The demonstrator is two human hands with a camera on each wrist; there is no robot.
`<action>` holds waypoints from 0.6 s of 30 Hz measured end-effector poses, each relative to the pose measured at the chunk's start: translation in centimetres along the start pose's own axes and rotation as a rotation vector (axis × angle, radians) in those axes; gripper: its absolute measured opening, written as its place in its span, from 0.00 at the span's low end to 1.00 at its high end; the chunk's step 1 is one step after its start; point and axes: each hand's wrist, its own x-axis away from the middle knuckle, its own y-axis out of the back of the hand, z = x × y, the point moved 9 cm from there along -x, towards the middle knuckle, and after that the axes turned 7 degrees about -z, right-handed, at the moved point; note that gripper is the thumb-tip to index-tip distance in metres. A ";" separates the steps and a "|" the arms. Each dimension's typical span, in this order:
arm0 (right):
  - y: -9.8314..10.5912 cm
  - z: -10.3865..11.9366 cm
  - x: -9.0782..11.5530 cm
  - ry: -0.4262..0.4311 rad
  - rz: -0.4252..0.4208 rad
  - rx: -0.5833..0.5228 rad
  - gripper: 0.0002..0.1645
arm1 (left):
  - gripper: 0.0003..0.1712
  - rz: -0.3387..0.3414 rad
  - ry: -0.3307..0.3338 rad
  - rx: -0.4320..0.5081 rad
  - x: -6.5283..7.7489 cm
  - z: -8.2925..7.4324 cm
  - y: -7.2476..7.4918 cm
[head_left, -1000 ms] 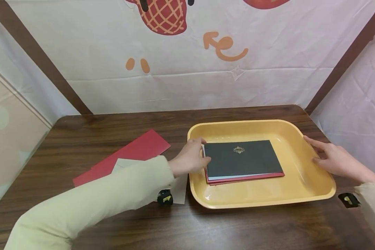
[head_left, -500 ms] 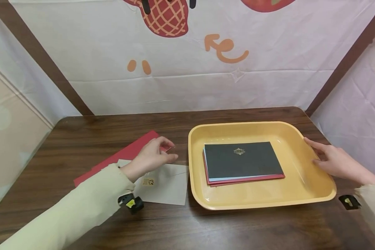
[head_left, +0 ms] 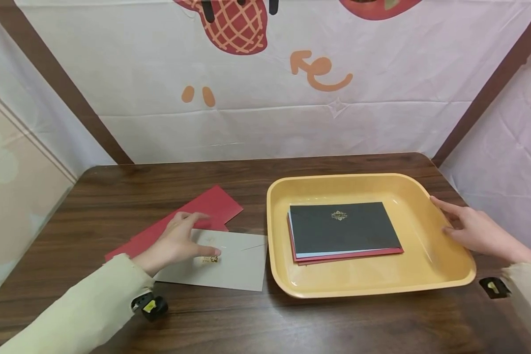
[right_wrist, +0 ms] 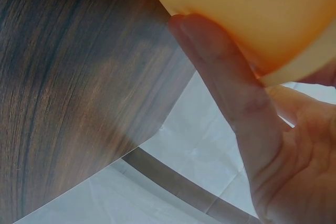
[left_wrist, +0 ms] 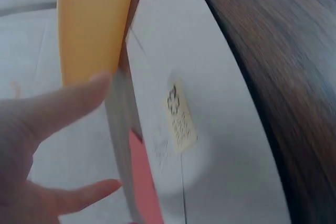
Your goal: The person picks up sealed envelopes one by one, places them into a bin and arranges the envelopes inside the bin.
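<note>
My left hand point(head_left: 177, 242) hovers over a white envelope point(head_left: 242, 263) on the table, thumb and fingers spread apart and holding nothing. A small gold sticker point(left_wrist: 181, 116) shows on the envelope in the left wrist view. Partly beneath the envelope lie red envelopes point(head_left: 217, 206). With its thumb inside and its fingers along the outside, my right hand point(head_left: 480, 231) grips the right rim of a yellow tray point(head_left: 332, 178). A stack in the tray has a black envelope point(head_left: 345, 232) with gold print on top; light blue and red edges peek out below.
The dark wooden table point(head_left: 270, 324) carries everything. A printed white cloth point(head_left: 265, 130) hangs behind its back edge, and more cloth hangs at both sides. The tray's left wall stands right beside the white envelope.
My left hand has let go of the stack in the tray and moved left, out over the white and red envelopes, its fingers spreading. The right hand stays on the tray rim.
</note>
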 end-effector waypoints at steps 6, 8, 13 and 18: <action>0.1 0.1 0.1 0.023 -0.012 -0.005 0.41 | 0.64 0.087 -0.074 -0.078 1.1 0.9 0.0; 0.1 0.0 0.1 0.024 -0.014 -0.004 0.41 | 0.65 0.123 -0.100 -0.090 1.5 1.1 -0.4; 0.1 -0.1 0.0 0.021 -0.015 0.005 0.41 | 0.65 0.171 -0.107 -0.118 2.1 2.0 -1.8; 0.1 0.0 0.1 0.024 -0.019 0.000 0.41 | 0.64 0.131 -0.076 -0.137 1.9 2.8 -2.5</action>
